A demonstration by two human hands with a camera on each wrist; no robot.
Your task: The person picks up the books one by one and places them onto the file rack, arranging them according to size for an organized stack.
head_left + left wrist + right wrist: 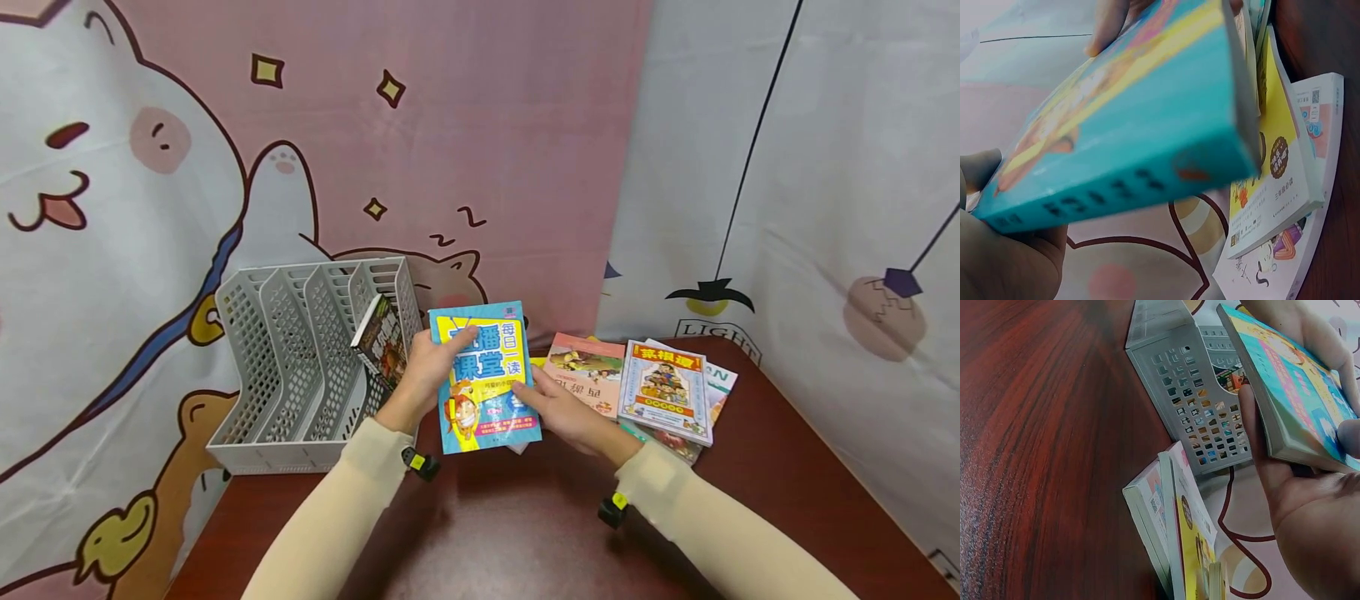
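Note:
Both hands hold a light-blue paperback book (487,417) with a yellow title panel, its cover facing up, over the table in the head view. My left hand (427,367) grips its left edge, thumb on the cover. On the opposite edge, my right hand (562,408) has its thumb over the cover and fingers behind the book. The blue spine runs toward the left palm (1010,256) in the left wrist view. In the right wrist view, the page edges face the right palm (1316,531).
A grey slotted file rack (270,457) stands left, with a dark-covered book (386,342) leaning in its right part. To the right lie a pink book (588,367), a blue-bordered book (667,392) and others overlapping. A yellow-and-white book (1279,181) lies behind the held one.

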